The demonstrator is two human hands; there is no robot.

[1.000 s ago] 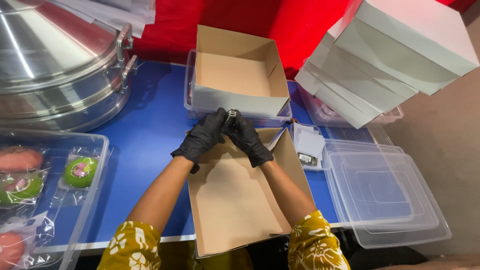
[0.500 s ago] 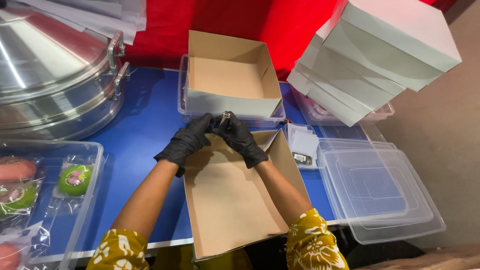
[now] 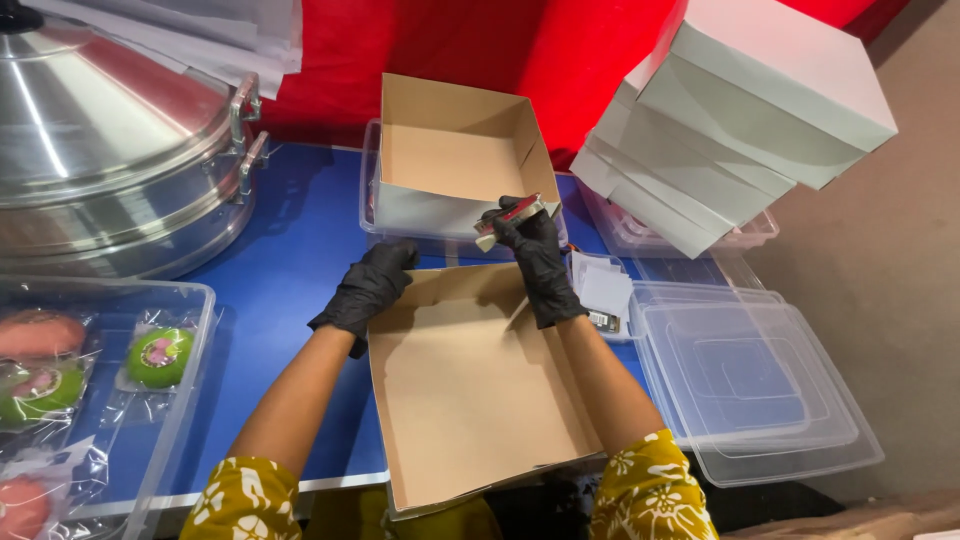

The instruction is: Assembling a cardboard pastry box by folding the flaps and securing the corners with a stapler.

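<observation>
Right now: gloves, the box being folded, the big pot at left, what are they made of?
Gloves: thin black rubbery film, probably nitrile, faint sheen. Box: matte brown paperboard, creased at folds. Pot: brushed silver metal, likely aluminium or steel, streaky highlights.

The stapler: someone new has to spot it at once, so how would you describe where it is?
Start at the blue table and the open cardboard box against the red backdrop. Just before its front wall, the right hand in a black glove lifts the stapler, the only small red-and-metal tool among brown cardboard.
</observation>
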